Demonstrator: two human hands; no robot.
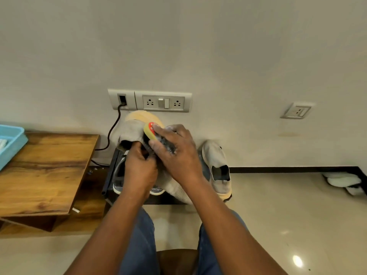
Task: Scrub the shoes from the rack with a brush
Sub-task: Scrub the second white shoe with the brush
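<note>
A: Status?

B: Mid-scrub. Left hand (139,165) clenched on the collar of a grey knit slip-on shoe with tan rubber sole (132,132), fingers (137,148) hooked into the opening. Held up off the floor, sole turned toward the wall, just below the grey wall socket panel (150,101).

A: Brush?

B: Yellow plastic scrub brush with red label and dark bristles (154,133), in the right hand (176,153). Fingers wrapped over its back, grasping it, bristles pressed against the side of the shoe near the sole.

A: Rest of the shoes?

B: Matching grey slip-on shoe (218,167) standing toe-up against the wall, just right of the hands. Grey sneakers with white soles (119,175) on the black metal shoe rack (108,175), under the left hand. Not yet scrubbed, by the look of it; can't confirm.

A: Risks?

B: Three, judged from the setup.
- Hold is only at the collar. Soft knit, likely to fold under brush pressure, so shoe twists or slips out and drops on the sneakers.
- Whitish residue on right-hand knuckles. If wet or soapy, slick grip on the brush, plus spatter toward the socket panel and the black cable (113,132) plugged in right behind the shoe.
- Brush stroke overshooting the sole edge, knuckles into the wall.

A: Mitigation?

B: Lower the shoe away from the sockets, support from inside the toe box.
</note>
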